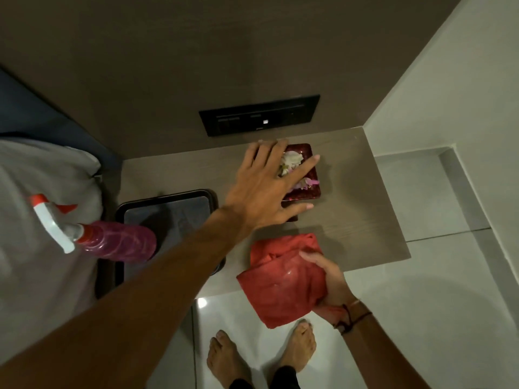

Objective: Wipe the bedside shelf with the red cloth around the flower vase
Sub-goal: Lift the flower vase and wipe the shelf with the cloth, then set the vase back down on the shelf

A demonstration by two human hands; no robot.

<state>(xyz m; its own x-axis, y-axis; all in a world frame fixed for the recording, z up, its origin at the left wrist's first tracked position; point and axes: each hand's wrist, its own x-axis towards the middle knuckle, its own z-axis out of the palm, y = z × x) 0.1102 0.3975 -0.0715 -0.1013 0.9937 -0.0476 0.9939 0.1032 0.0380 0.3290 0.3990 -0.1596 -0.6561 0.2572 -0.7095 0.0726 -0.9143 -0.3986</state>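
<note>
A dark red square flower vase (310,189) holding white and pink flowers (292,161) stands at the back of the grey-brown bedside shelf (359,209). My left hand (264,189) reaches over it from the left, fingers spread wide above the flowers, thumb at the vase's front edge; I cannot tell if it touches the vase. The red cloth (280,282) lies bunched on the shelf's front edge and hangs over it. My right hand (328,279) grips the cloth from the right.
A black tray (168,203) lies on the shelf's left part. A spray bottle (112,240) of pink liquid rests on the bed at the left. A black switch panel (259,115) is on the wall behind. My bare feet (261,355) stand on white tiles.
</note>
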